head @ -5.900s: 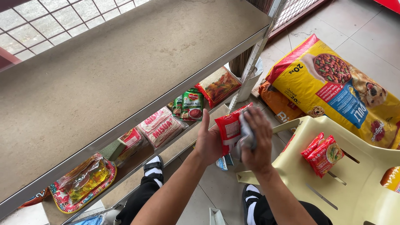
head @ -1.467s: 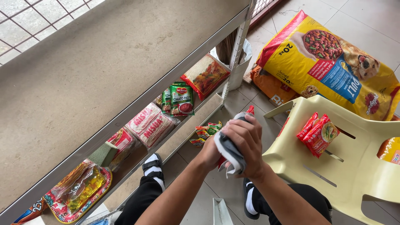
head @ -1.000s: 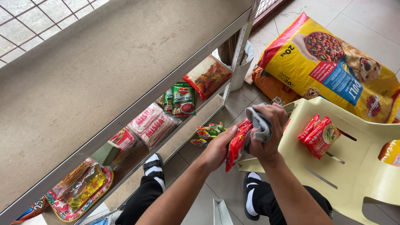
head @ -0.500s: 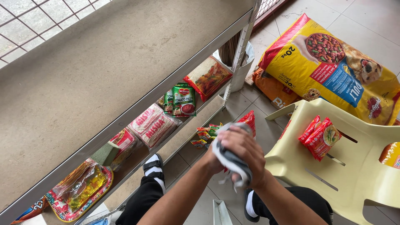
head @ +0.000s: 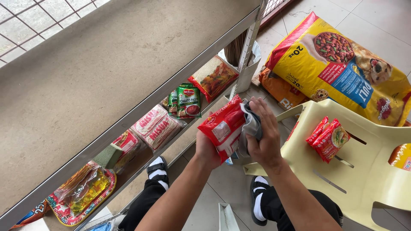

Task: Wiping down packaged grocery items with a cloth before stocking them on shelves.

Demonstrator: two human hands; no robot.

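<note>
Head view: red packet held up in front of the shelf, gripped from below by the left hand — fingers wrapped round its lower edge to steady it. Right hand pressing a grey cloth against the packet's side, fingers clamped over the cloth. More red packets parked on the yellow chair — within reach. Green sachets standing on the lower shelf.

Shiny plastic, soft cloth.
Glossy red packet, matt grey rag, smooth plastic chair, dull metal shelf.
</note>
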